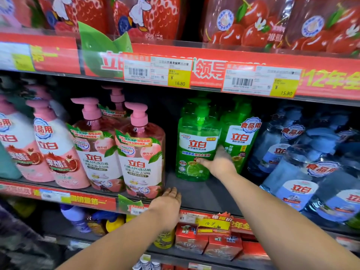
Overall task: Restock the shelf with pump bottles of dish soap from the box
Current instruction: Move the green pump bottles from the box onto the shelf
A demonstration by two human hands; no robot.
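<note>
Thumb across the label, the right hand [218,162] grips the green bottle [194,145] low on its right side. That bottle stands upright, set back on the shelf [204,193], bare board before it. The left hand [167,203] lies flat and empty at the shelf lip, lower left, beside a pink bottle [140,152]. Any nudge looks like the right's job.

Head-worn view, close, facing the shelf [196,193]
</note>
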